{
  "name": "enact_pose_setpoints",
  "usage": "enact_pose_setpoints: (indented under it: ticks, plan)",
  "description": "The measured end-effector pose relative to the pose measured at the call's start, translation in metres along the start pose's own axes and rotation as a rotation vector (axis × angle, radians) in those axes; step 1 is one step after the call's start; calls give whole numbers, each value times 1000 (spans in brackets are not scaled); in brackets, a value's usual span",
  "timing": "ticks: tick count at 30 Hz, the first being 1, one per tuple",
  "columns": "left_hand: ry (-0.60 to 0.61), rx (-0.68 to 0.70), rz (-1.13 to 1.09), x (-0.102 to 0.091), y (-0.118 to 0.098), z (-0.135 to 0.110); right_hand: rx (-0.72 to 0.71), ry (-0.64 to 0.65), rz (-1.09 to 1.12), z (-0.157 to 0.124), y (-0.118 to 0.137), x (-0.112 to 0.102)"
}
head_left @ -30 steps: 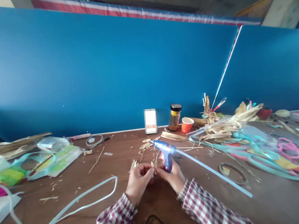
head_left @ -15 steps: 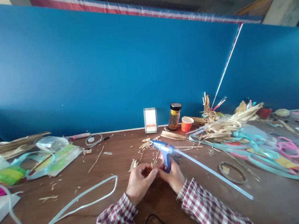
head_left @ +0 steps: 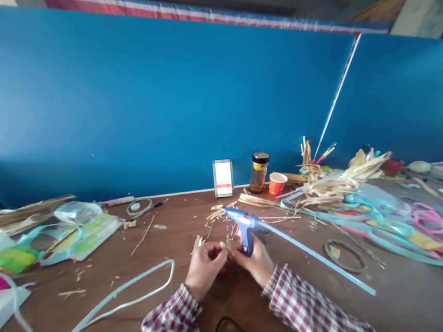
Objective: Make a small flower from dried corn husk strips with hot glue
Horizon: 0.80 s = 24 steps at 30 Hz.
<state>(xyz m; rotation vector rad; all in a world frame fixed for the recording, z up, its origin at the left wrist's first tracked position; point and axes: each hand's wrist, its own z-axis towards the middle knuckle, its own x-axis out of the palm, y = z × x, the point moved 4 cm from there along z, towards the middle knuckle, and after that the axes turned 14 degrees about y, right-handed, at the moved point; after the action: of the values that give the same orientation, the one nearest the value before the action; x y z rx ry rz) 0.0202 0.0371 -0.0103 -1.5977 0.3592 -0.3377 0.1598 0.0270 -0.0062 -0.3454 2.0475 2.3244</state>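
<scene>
Both my hands meet at the near middle of the table, fingertips almost touching. Thumb and fingers of my left hand [head_left: 205,270] pinch a small pale piece of dried husk [head_left: 223,245]. My right hand [head_left: 258,264] is closed around the handle of a blue hot glue gun [head_left: 246,228], whose nozzle points to the far left. A long translucent glue stick [head_left: 318,255] juts from its back toward the right. The right thumb and fingertip also touch a thin husk bit [head_left: 229,244] between the hands. The fingers behind the handle are partly hidden.
Husk scraps [head_left: 198,243] lie past my hands. Behind stand a dark-lidded jar [head_left: 259,173] and a red paper cup [head_left: 277,184]. Husks [head_left: 328,187], ribbons and pink scissors [head_left: 435,219] crowd the right. At left are a pale tube [head_left: 112,292] and plastic packets [head_left: 91,237]. A black cable [head_left: 235,324] lies nearest me.
My left thumb and fingers have shifted slightly, and the pale husk piece between them now shows more clearly. My right hand and the glue gun stay almost in place.
</scene>
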Motion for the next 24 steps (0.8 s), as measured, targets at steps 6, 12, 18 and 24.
enact_pose_setpoints:
  ticks: [6,12,18,24]
  plan:
    - [-12,12,-2,0,1,0,13,-6,-6,0,-1,0]
    - [-16,-1,-20,1,0,0,13,2,3,0,-3,0]
    - [-1,-2,-9,-2,1,0,20,3,30,-1,0,0]
    - [4,2,58,-4,2,1,25,-9,24,1,-4,1]
